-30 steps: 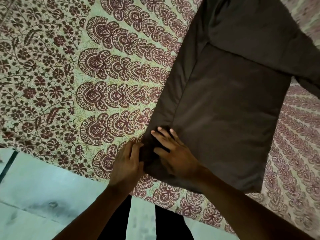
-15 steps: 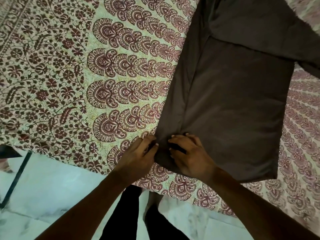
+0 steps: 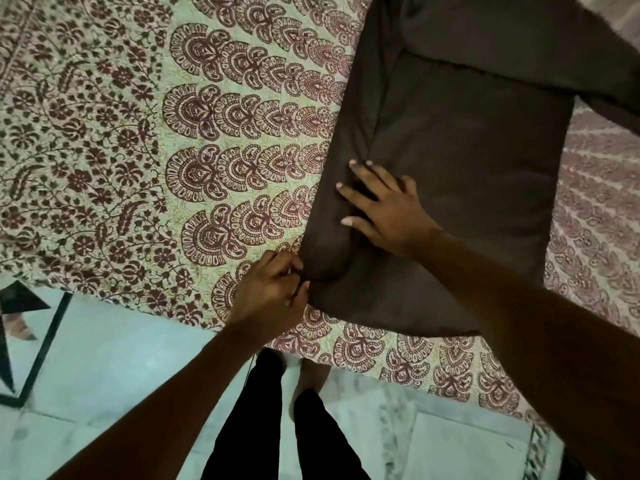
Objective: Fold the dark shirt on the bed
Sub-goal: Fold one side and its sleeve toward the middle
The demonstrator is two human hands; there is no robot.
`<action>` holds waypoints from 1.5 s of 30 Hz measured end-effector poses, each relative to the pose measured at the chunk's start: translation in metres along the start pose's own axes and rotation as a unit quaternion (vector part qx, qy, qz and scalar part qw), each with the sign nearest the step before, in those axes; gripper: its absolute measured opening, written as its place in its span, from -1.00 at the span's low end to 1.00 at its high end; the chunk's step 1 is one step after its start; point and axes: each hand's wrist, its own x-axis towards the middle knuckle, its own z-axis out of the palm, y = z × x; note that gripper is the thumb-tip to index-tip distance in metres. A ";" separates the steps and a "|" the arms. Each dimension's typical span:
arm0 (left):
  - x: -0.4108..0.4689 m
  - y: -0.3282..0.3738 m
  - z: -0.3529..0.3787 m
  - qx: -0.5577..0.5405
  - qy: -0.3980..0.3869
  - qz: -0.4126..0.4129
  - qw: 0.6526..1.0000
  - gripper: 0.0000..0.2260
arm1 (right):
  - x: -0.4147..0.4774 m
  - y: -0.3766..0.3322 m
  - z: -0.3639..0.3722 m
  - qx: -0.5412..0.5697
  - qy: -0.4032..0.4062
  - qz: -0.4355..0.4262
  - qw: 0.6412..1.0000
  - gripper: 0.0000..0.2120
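1. At the far left, the pale floor (image 3: pixel 104 375) shows below the bed edge, with a dark angled strip (image 3: pixel 38 355) lying on it.
2. The patterned bedspread (image 3: pixel 138 133), cream with maroon flowers and fan shapes, covers the bed. More of its near edge shows now than half a second ago.
3. The left hand (image 3: pixel 270 289) stays at the shirt's near left corner, as it was half a second ago. Its fingers are curled and pinch the cloth there.
4. Below the left hand are black trousers (image 3: pixel 259 427) and a bare foot (image 3: pixel 308 375) on the floor.
5. The right hand (image 3: pixel 388 209) has changed most. Half a second ago it lay just beside the left hand at the corner. Now it sits farther up the shirt, apart from the left hand, with its fingers spread and pressed flat on the folded-in left strip.
6. The dark shirt (image 3: pixel 467 168) lies flat on the right part of the bed, its hem near the bed's edge. A crease runs down its left side to the right hand, and the cloth puckers between the two hands. One sleeve (image 3: pixel 588 64) reaches out at the upper right.
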 end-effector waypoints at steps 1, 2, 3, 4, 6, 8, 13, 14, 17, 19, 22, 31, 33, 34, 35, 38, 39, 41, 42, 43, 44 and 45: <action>0.000 0.003 -0.002 0.001 0.015 -0.015 1.000 -0.83 | 0.004 0.000 -0.005 -0.004 0.012 0.008 1.000 -0.35; 0.002 0.007 -0.005 0.010 0.023 -0.026 0.999 -0.91 | 0.008 -0.001 -0.008 -0.014 0.021 0.001 1.000 -0.35; 0.007 0.009 -0.006 0.020 0.024 -0.037 0.999 -0.92 | 0.008 -0.004 -0.008 -0.024 0.021 -0.017 0.999 -0.35; 0.013 0.010 -0.008 0.033 0.012 -0.047 0.998 -0.81 | 0.009 -0.007 -0.006 -0.031 0.011 -0.047 0.998 -0.35; 0.024 0.008 -0.009 0.069 -0.063 -0.054 0.994 -0.55 | 0.004 -0.011 0.004 -0.039 -0.020 -0.117 0.992 -0.36; 0.026 0.001 -0.004 0.115 -0.149 -0.005 0.982 -0.39 | -0.003 -0.009 0.014 -0.049 -0.034 -0.139 0.988 -0.37; 0.010 -0.020 0.010 0.161 -0.170 0.065 0.970 -0.41 | 0.014 0.027 0.004 -0.039 0.001 0.028 0.999 -0.43; 0.012 -0.019 0.010 0.155 -0.157 0.068 0.973 -0.44 | 0.022 0.035 -0.002 -0.029 -0.001 0.055 0.998 -0.41; 0.047 -0.006 0.009 0.142 -0.073 0.048 0.986 -0.62 | 0.044 0.054 -0.012 -0.039 0.023 0.011 0.999 -0.38; 0.068 0.003 0.009 0.153 -0.053 0.018 0.987 -0.65 | 0.049 0.050 -0.010 -0.068 0.016 -0.119 0.990 -0.38; 0.088 0.000 0.011 0.184 -0.119 -0.024 0.975 -0.35 | 0.056 0.060 -0.001 -0.102 -0.036 -0.226 0.968 -0.36; 0.155 0.006 0.012 0.233 -0.012 0.031 0.972 -0.68 | 0.124 0.125 -0.035 -0.063 0.011 -0.076 0.995 -0.25; 0.175 0.004 0.018 0.251 -0.028 0.012 0.967 -0.54 | 0.129 0.132 -0.031 -0.091 0.000 -0.181 0.979 -0.25; 0.182 0.001 0.021 0.262 -0.042 0.007 0.964 -0.49 | 0.131 0.138 -0.028 -0.100 -0.015 -0.215 0.971 -0.25; 0.185 -0.002 0.024 0.268 -0.055 0.006 0.962 -0.46 | 0.135 0.145 -0.026 -0.103 -0.023 -0.220 0.970 -0.26; 0.196 -0.009 0.024 0.255 -0.076 0.027 0.964 -0.46 | 0.157 0.170 -0.032 -0.072 -0.010 -0.104 0.992 -0.26; 0.203 -0.010 0.024 0.245 -0.076 0.039 0.966 -0.51 | 0.167 0.179 -0.037 -0.061 -0.006 -0.062 0.996 -0.24; 0.227 -0.009 0.023 0.219 -0.047 0.061 0.973 -0.67 | 0.187 0.193 -0.049 -0.067 0.014 -0.037 0.997 -0.22; 0.243 -0.008 0.023 0.207 -0.023 0.066 0.976 -0.73 | 0.195 0.200 -0.054 -0.081 0.027 -0.058 0.995 -0.22; 0.259 -0.007 0.023 0.199 0.002 0.066 0.978 -0.76 | 0.202 0.205 -0.056 -0.100 0.035 -0.090 0.990 -0.23; 0.277 -0.007 0.025 0.196 0.018 0.061 0.979 -0.78 | 0.210 0.210 -0.059 -0.115 0.036 -0.124 0.985 -0.24; 0.295 -0.006 0.026 0.196 0.020 0.049 0.979 -0.75 | 0.217 0.215 -0.060 -0.124 0.030 -0.146 0.981 -0.24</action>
